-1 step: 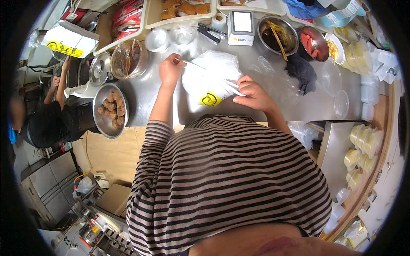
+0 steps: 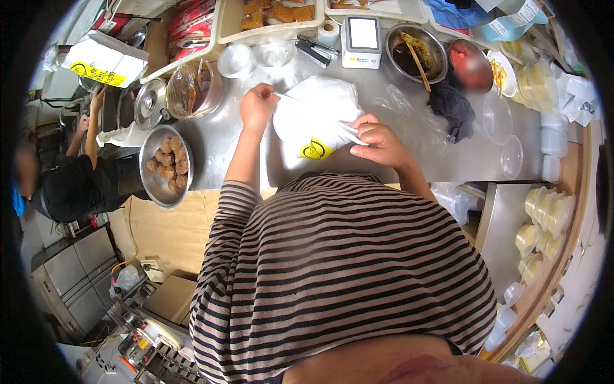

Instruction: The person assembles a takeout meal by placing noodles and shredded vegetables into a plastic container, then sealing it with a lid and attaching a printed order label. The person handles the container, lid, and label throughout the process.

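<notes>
A full white plastic bag (image 2: 318, 110) with a yellow printed patch sits on the steel counter in front of me. My left hand (image 2: 258, 106) is closed on one of its handles and draws that strip out to the upper left. On the right side, my right hand (image 2: 378, 139) pinches the other white handle ends between thumb and fingers. What the bag contains is hidden.
Left of the bag are a steel bowl of brown balls (image 2: 167, 197), a lidded pot and a clear tub (image 2: 216, 96). A small printer (image 2: 361, 59), sauce bowl (image 2: 430, 69) and dark cloth (image 2: 451, 110) lie beyond and right. A co-worker (image 2: 73, 182) stands at left.
My left hand has shifted very slightly down and right with the bag handle. My right hand keeps its hold, and the bag stays in place.
</notes>
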{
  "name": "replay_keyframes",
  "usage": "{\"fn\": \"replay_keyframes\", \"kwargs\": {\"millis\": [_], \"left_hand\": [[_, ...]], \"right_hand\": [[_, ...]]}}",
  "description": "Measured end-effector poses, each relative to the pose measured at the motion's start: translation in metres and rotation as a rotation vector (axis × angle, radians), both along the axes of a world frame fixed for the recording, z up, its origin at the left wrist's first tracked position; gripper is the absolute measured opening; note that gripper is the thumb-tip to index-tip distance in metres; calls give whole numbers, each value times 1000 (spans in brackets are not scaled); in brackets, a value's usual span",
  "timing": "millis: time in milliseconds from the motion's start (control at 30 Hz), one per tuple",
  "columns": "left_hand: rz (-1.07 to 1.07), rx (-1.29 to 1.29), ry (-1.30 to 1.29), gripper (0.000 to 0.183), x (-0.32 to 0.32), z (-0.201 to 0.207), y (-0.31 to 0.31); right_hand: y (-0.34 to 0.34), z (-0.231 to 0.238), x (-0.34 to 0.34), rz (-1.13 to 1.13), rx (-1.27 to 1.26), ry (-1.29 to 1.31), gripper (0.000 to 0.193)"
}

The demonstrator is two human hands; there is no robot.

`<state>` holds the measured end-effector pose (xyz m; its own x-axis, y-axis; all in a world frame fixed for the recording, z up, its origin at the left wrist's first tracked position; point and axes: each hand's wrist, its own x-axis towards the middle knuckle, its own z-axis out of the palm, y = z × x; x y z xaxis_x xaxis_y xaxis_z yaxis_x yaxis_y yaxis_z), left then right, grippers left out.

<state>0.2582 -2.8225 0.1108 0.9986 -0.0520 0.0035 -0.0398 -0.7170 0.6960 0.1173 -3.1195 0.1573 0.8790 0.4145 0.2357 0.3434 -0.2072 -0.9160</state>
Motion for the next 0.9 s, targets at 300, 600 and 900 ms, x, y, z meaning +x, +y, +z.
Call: {"fn": "replay_keyframes", "kwargs": {"millis": [300, 600, 900], "left_hand": [[-394, -1475, 677, 22, -41, 96, 1], [-449, -1019, 554, 17, -65, 116, -33], [96, -612, 558, 37, -3, 22, 4]], "right_hand": [[24, 41, 42, 136, 751, 601, 31], [79, 41, 68, -99, 257, 182, 65], [10, 31, 41, 47, -335, 381, 26]]}}
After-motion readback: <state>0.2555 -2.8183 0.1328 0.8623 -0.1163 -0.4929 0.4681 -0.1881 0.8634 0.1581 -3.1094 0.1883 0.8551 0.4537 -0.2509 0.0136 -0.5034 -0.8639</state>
